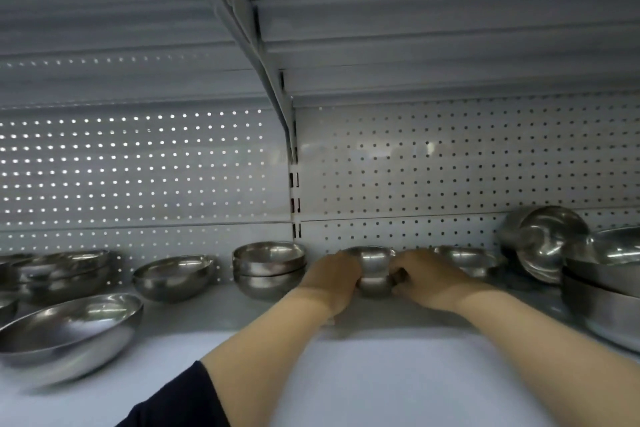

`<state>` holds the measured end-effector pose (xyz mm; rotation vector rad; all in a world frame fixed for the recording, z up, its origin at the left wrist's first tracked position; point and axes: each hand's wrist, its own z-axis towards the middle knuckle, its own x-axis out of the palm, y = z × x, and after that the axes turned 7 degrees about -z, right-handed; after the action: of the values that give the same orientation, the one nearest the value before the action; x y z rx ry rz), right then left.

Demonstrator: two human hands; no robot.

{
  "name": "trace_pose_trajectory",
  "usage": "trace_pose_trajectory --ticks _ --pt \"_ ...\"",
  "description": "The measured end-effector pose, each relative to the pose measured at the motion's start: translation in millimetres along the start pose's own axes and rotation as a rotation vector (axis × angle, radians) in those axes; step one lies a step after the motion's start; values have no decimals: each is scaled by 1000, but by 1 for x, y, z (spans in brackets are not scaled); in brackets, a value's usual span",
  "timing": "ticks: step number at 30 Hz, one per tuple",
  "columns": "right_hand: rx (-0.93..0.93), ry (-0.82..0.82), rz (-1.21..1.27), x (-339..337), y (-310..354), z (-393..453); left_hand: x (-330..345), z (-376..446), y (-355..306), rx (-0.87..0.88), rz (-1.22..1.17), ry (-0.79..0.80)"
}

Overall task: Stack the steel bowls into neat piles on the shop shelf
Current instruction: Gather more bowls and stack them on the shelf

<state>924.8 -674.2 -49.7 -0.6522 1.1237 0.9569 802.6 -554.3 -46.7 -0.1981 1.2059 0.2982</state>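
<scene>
Evidently squaring it up, the left hand (334, 276) and right hand (420, 276) each press a grip against opposite sides of a small pile of steel bowls (374, 270). It stands at the back of the shelf (381, 374), just beside the two-bowl pile (268, 267), probably to keep the row tidy

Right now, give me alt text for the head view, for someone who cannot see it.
Both hands, left and right, hold a small stack of steel bowls at the back of a white shelf. More bowls sit either side: a two-bowl pile to the left, a tilted bowl against the pegboard on the right.
</scene>
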Motion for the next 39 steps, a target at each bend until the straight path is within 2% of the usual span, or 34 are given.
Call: trace_pose_trajectory --ticks 4,8,12,16,30,34,39 --pt "-46 10 93 -29 21 -4 -45 -21 11 -17 -65 53" --pt "-129 -52 179 -55 74 -16 -81 -80 44 11 -80 -83" --pt "-296 -83 137 -53 133 -34 -86 -144 84 19 -131 -149" --pt "-333 -62 128 -34 169 -43 -71 -174 110 -5 -165 -139" --pt "-205 -44 188 -15 208 -65 -56 -193 140 26 -245 -124" --pt "-229 -25 169 -17 208 -73 -60 -192 136 21 -226 -115" --pt "-254 -70 153 -39 185 -95 -72 -189 105 -73 -125 -250"
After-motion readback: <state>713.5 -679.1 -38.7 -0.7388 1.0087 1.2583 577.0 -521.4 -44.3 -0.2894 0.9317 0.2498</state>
